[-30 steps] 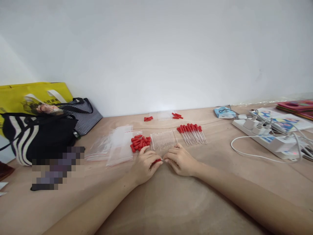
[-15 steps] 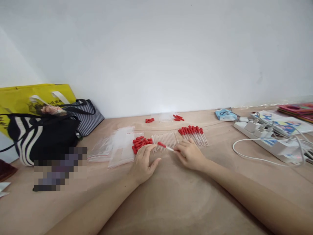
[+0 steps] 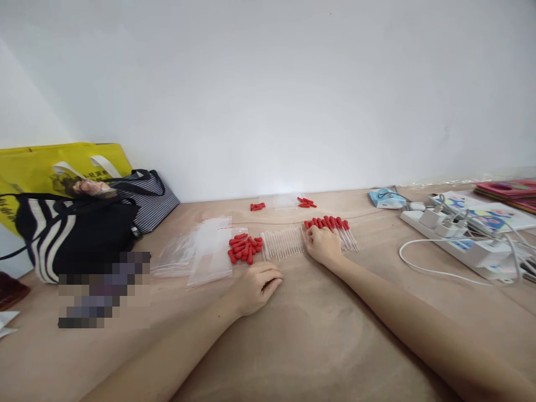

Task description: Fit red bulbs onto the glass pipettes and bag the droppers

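Observation:
My right hand is closed at the left end of a row of red-topped droppers; the fingers cover the dropper they pinch. Empty, my left hand rests on the table with its fingers loosely bent and the thumb apart. Just beyond it lies a pile of loose red rubber bulbs. Between this pile and my right hand, thin clear dropper tubes lie side by side in a row.
Clear zip bags lie left of the bulbs. Small red bulb groups sit near the wall. A white power strip with cables stands right, near a blue mask pack. Black and yellow bags stand left.
My right hand has carried a red-topped dropper away from my left hand to the row's left end. My left hand has drawn back toward me from the bulb pile, its fingers more bent.

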`<state>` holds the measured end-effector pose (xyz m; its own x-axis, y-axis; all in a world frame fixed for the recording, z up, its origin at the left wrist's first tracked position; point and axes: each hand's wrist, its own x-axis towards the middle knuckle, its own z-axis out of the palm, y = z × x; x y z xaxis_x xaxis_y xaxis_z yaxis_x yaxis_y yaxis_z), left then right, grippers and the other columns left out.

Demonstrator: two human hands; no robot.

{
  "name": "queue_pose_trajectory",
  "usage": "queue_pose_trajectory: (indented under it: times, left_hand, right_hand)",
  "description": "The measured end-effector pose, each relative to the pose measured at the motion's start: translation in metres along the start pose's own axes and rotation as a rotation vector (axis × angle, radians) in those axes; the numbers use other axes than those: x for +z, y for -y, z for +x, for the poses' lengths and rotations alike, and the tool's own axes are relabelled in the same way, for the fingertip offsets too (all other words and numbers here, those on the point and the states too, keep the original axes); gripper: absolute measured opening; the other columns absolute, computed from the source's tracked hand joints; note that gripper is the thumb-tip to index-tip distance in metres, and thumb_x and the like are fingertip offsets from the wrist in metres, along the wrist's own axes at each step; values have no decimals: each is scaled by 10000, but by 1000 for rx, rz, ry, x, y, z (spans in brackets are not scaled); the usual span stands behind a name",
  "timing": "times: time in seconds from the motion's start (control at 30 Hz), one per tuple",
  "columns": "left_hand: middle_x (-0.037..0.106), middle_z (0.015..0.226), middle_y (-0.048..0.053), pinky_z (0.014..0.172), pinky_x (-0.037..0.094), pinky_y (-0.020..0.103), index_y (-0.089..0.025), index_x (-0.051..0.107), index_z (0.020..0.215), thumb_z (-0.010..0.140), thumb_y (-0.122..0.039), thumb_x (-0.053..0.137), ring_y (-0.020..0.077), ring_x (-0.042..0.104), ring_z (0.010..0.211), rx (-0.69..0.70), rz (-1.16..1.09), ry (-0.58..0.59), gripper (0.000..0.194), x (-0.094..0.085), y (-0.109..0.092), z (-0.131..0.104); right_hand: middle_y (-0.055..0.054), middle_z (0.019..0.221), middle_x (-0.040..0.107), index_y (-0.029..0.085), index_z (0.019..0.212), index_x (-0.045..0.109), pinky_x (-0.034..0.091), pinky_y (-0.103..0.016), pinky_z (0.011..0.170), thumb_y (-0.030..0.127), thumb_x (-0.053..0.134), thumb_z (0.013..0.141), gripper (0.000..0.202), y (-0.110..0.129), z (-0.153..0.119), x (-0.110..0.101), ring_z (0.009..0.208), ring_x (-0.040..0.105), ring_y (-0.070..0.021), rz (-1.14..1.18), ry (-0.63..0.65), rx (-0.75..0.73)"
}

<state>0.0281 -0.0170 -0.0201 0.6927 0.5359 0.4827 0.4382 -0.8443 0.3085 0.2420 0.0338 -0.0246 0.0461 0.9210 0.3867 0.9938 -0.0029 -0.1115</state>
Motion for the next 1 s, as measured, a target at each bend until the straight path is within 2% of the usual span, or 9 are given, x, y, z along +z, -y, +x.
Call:
queue_pose_trajectory:
  times: [0.37, 0.47, 0.6, 0.73, 0.83, 1.0]
  left_hand:
    - [648, 973, 69, 821, 483, 286, -154, 612, 938, 826, -185, 466, 158, 595, 921, -96, -27, 31, 187, -3, 0, 0]
    - [641, 989, 71, 830, 477, 296, -156, 610, 944, 824, -189, 468, 161, 589, 934, -113, -25, 41, 188, -3, 0, 1]
    - [618, 1018, 78, 825, 473, 318, -167, 610, 934, 816, -194, 476, 171, 578, 933, -109, -3, 26, 181, -4, 0, 0]
    - [613, 905, 62, 772, 462, 335, -174, 617, 867, 796, -187, 498, 177, 547, 838, -79, 73, -41, 138, -5, -2, 1]
    - [588, 843, 55, 757, 438, 348, -180, 608, 804, 780, -184, 510, 188, 512, 811, -116, 187, -151, 102, -7, -1, 1]
    - [550, 780, 52, 745, 410, 366, -183, 541, 733, 724, -155, 498, 217, 496, 794, -323, 378, -369, 52, -28, 17, -2]
  right_hand:
    - [-71, 861, 658, 183, 779, 623, 254, -317, 704, 248, 399, 803, 235, -3, 1, -3, 848, 547, -202, 64, 34, -12]
    - [-64, 835, 660, 188, 759, 631, 259, -328, 731, 290, 395, 807, 262, -1, 2, -6, 847, 552, -207, 86, 32, 16]
    - [-95, 780, 657, 169, 765, 646, 264, -360, 750, 327, 406, 794, 288, 4, 6, -9, 837, 561, -233, 65, 95, 65]
    - [-140, 801, 653, 129, 765, 654, 265, -384, 747, 274, 422, 770, 274, 10, 12, -9, 809, 575, -247, -16, 172, 74]
    - [-155, 801, 651, 115, 759, 656, 269, -389, 741, 216, 445, 746, 234, 15, 15, -8, 779, 583, -244, -38, 186, 70]
    - [-171, 831, 643, 96, 800, 641, 297, -377, 726, 178, 408, 782, 248, 16, 13, -11, 805, 575, -253, -41, 177, 37]
